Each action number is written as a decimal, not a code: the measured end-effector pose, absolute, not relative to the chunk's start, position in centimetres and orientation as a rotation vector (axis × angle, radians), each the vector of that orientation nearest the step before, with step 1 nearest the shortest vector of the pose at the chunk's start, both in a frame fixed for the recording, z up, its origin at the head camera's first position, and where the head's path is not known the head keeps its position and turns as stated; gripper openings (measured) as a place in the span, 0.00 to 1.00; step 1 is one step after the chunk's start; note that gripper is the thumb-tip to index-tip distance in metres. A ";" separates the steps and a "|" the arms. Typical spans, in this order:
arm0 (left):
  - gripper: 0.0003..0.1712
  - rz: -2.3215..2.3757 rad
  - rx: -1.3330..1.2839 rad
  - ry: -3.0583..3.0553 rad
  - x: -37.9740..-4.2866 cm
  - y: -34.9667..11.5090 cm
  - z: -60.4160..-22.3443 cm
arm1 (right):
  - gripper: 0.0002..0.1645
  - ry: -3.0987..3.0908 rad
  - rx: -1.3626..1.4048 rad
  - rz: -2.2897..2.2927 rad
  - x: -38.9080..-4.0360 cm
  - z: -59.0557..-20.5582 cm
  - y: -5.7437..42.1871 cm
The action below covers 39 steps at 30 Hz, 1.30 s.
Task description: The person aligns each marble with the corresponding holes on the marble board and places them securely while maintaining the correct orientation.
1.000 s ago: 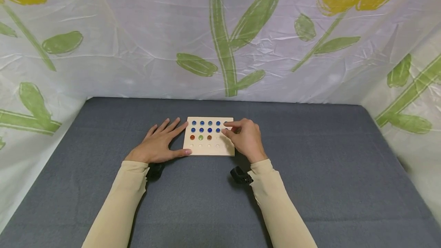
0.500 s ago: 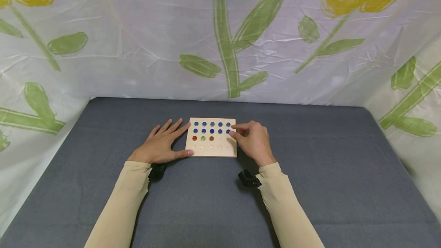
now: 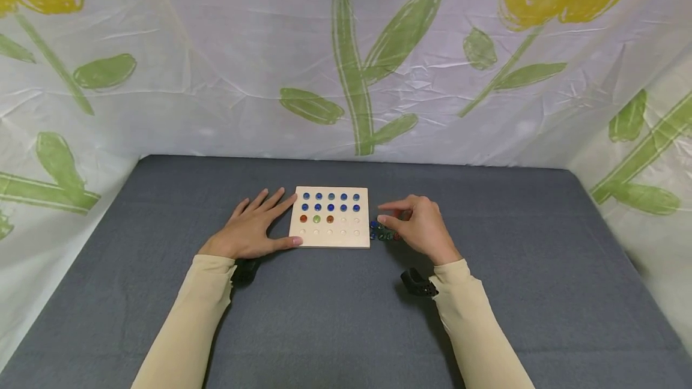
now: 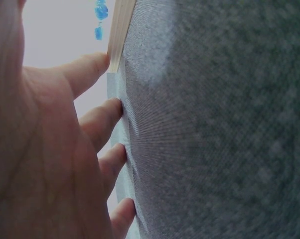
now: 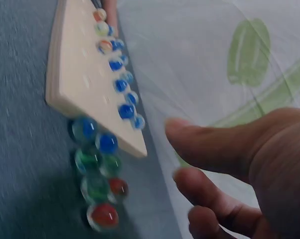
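Observation:
A pale wooden board point(image 3: 336, 241) lies on the cloth, with rows of round hollows. Blue marbles point(image 3: 331, 208) fill its two far rows; the third row bears an orange-red marble point(image 3: 303, 218), a green one point(image 3: 316, 219) and a brownish-red one point(image 3: 330, 219). Fingers spread, my left hand point(image 3: 244, 232) touches the board's left edge with forefinger and thumb. My right hand point(image 3: 424, 230) hovers over a cluster of loose marbles point(image 3: 385, 235) beside the board's right edge, thumb and forefinger apart, nothing between them. In the right wrist view, the cluster includes blue, green point(image 5: 95, 187) and red marbles point(image 5: 103, 216).
Dark grey cloth point(image 3: 324, 317) covers the table. Behind it and at both sides hangs a white sheet point(image 3: 216, 77) printted with yellow flowers and green leaves. A black wrist camera point(image 3: 418, 283) sits under the right forearm.
My right hand has moved right, from the far right end of the board's blue rows to above the loose marbles, uncovering the last blue marbles. My left hand stays at the board.

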<state>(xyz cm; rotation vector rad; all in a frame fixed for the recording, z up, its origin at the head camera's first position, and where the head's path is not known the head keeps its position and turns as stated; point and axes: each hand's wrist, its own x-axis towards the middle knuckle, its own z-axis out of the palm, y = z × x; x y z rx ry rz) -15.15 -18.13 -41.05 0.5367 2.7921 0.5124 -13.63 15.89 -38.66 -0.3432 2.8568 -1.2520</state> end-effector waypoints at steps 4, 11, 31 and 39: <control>0.58 0.506 0.536 2.795 -15.2 -18.1 -41.0 | 0.14 2.810 -0.403 -1.220 -13.8 -38.7 17.1; 0.57 0.504 0.552 2.792 -15.2 -18.2 -40.9 | 0.13 2.753 -0.412 -1.201 -14.5 -39.1 18.8; 0.58 0.517 0.547 2.775 -15.1 -18.2 -40.7 | 0.13 2.606 -0.376 -1.158 -15.1 -39.7 20.4; 0.58 0.523 0.543 2.783 -15.0 -18.0 -40.7 | 0.12 2.570 -0.398 -1.158 -15.1 -40.1 20.6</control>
